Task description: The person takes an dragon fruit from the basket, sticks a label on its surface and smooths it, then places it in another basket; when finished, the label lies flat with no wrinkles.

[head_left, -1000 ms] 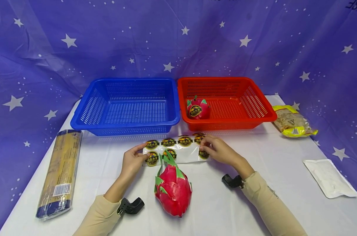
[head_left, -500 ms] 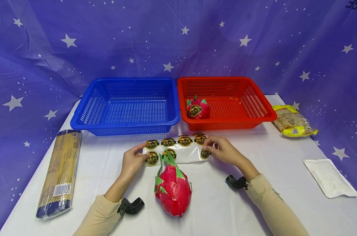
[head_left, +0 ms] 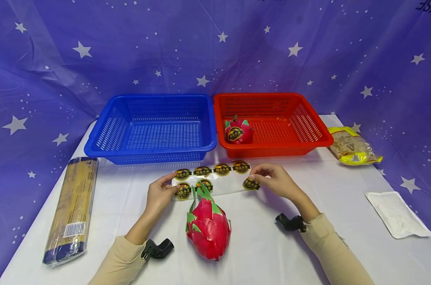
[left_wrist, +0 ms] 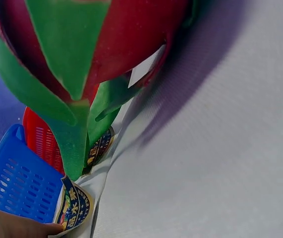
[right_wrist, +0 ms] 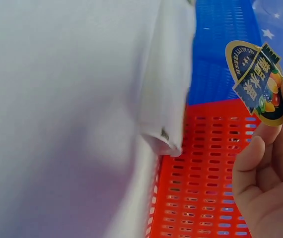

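My left hand [head_left: 161, 194] pinches the left end of a white sticker sheet [head_left: 226, 184] in the head view. Round black-and-gold fruit labels line the sheet's far row, with a few more in the near row. Between the fingertips of my right hand [head_left: 277, 183] is one peeled sticker [head_left: 251, 183], at the sheet's right end. In the right wrist view this sticker [right_wrist: 258, 84] stands off the sheet, printed face showing. A red dragon fruit [head_left: 210, 229] with green leaf tips lies in front of the sheet, its leaves overlapping the near row.
Behind the sheet stand a blue basket [head_left: 149, 155] and a red basket [head_left: 279, 151]. A labelled dragon fruit [head_left: 238, 131] sits in the red one. At the left lies a noodle pack [head_left: 71, 209]; at the right, a yellow-edged food bag [head_left: 354, 146] and a white pouch [head_left: 397, 214].
My right hand has drawn to the right, and the near-row sticker at the sheet's right end has come off with it. My left hand and the dragon fruit have stayed put.
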`<state>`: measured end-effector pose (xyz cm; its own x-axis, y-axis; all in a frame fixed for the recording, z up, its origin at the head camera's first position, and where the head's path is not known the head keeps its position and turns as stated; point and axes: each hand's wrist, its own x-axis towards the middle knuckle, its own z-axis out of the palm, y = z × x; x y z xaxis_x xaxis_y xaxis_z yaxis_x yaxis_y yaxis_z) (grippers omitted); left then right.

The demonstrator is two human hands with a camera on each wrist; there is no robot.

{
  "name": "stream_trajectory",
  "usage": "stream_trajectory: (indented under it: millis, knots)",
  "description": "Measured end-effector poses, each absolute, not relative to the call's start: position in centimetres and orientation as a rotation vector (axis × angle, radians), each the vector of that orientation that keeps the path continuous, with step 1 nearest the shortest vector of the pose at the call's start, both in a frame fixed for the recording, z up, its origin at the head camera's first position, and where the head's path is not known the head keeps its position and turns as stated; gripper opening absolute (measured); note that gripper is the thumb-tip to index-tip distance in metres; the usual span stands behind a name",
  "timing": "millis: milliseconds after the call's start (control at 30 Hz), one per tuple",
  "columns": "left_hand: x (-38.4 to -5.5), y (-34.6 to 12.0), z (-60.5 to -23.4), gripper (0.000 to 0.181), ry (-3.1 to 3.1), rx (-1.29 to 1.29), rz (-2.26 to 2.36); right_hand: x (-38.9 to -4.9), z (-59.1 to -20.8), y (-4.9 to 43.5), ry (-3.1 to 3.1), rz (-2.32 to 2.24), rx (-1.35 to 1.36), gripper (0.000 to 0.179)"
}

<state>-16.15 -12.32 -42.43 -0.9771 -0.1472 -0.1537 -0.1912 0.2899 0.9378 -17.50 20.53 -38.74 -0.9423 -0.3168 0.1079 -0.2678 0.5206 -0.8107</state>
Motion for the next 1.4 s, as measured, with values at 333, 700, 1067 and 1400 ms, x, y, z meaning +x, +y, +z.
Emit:
stream_trajectory:
  millis: [333, 700, 1067, 1400]
  knots:
    - [-16.0, -12.2, -42.1, 0.047, 2.55, -0.257, 1.776, -16.8, -38.6, 20.5, 2.499, -1.605, -0.369, 0.017]
    - [-15.3, -12.3, -41.0, 0.056, 2.599, -0.317, 1.633, -15.4, -38.4, 19.8, 2.45, -1.647, -0.333, 0.014]
    - [-11.3, -11.9, -39.5, 0.061, 2.571, -0.115, 1.411, -13.9, -38.1, 19.3, 2.468, -1.612, -0.326, 0.015]
    - [-7.3, -11.8, -39.0, 0.066, 2.096, -0.156, 1.576, -12.4, -38.0, 19.2, 2.485, -1.6, -0.419, 0.01]
